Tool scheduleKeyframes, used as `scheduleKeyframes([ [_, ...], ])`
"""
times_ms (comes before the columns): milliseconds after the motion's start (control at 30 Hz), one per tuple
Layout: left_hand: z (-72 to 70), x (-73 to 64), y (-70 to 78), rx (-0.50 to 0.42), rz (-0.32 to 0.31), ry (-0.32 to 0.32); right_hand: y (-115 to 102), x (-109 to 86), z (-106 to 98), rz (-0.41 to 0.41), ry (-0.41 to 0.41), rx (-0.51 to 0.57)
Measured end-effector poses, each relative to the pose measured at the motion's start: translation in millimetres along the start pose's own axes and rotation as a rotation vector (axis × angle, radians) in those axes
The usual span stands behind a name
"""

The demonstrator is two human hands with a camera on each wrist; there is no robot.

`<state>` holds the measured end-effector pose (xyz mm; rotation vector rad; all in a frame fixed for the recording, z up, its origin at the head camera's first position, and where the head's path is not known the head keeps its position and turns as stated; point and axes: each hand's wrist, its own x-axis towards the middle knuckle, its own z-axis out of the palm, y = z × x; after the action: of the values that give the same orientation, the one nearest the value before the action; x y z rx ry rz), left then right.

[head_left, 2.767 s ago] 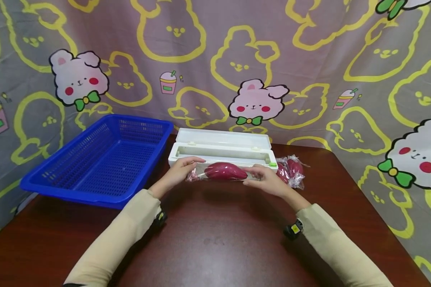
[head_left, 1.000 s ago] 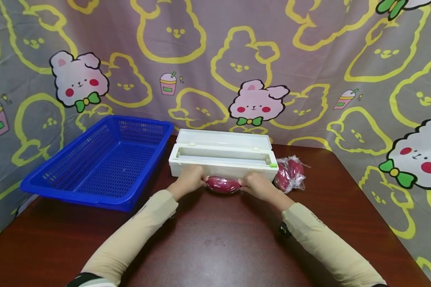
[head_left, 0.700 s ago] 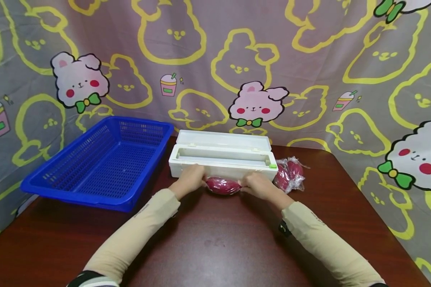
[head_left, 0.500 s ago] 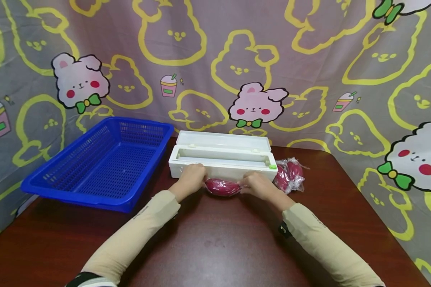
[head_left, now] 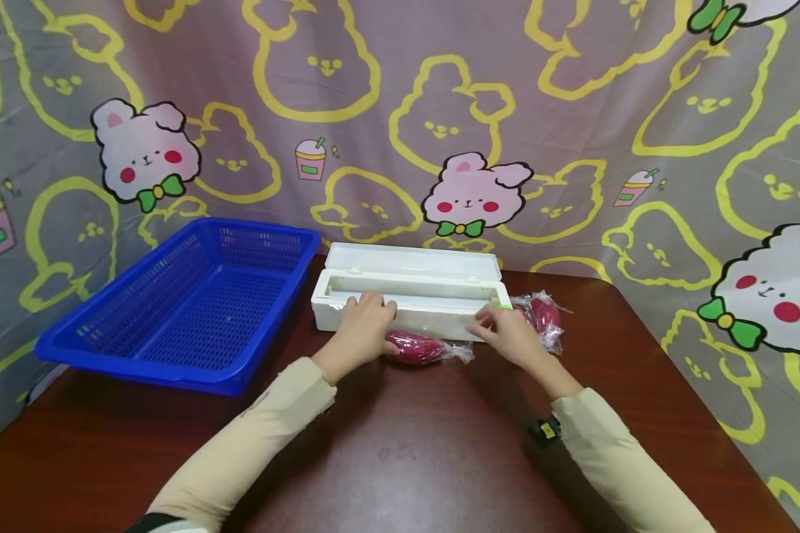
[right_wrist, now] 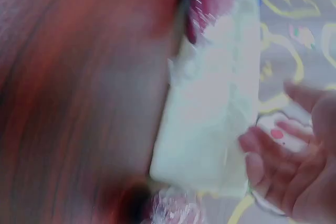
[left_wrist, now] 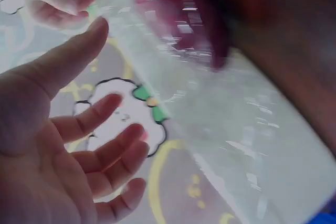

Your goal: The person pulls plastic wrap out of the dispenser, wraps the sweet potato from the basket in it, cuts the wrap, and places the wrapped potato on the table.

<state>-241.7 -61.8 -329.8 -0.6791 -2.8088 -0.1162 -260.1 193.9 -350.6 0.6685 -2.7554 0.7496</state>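
Note:
A reddish-purple, elongated piece of produce that looks like a sweet potato lies on the table, wrapped in clear cling film with a loose film tail at its right end. My left hand hovers over its left end, at the front of the white cling film dispenser; the left wrist view shows the fingers spread and holding nothing. At the dispenser's right front corner is my right hand, its fingers loosely bent and without a hold on anything. The dispenser's lid stands raised at the back.
To the left stands a large blue plastic basket with slotted walls. More film-wrapped reddish produce lies right of the dispenser, partly behind my right hand. A patterned curtain hangs behind the brown table.
Both hands pinched the film ends of the wrapped piece and lowered it to the table in front of the dispenser. Now they have let go; the right hand has moved right, the left slightly up.

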Motion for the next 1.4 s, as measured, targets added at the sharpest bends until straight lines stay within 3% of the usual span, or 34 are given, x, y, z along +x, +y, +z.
scheduleKeyframes([
  [100, -9.7, 7.2, 10.2, -0.016, 0.046, 0.03, 9, -4.6, -9, 0.253, 0.059, 0.159],
  [200, -14.0, 19.9, 22.1, -0.061, 0.109, 0.075, 16, -7.4, -9, 0.415, 0.057, 0.365],
  [300, -12.8, 38.3, 35.6, -0.153, 0.18, 0.104, 21, -7.6, -3, 0.486, 0.065, 0.562],
  [400, -7.8, 59.5, 50.9, -0.247, 0.246, 0.097, 24, -5.8, 4, 0.544, 0.129, 0.758],
  [533, 2.3, 85.1, 70.2, -0.364, 0.291, 0.087, 26, -0.7, 13, 0.559, 0.22, 0.885],
  [667, 15.5, 103.8, 86.3, -0.447, 0.27, 0.083, 26, 3.3, 17, 0.572, 0.267, 0.921],
  [900, 36.7, 119.3, 103.2, -0.488, 0.124, 0.084, 19, 6.2, 25, 0.606, 0.352, 0.898],
  [1233, 49.4, 127.3, 117.3, -0.486, 0.087, 0.076, 17, 10.1, 33, 0.576, 0.479, 0.796],
  [1400, 52.4, 128.8, 118.6, -0.509, 0.084, 0.101, 19, 11.4, 33, 0.588, 0.493, 0.833],
])
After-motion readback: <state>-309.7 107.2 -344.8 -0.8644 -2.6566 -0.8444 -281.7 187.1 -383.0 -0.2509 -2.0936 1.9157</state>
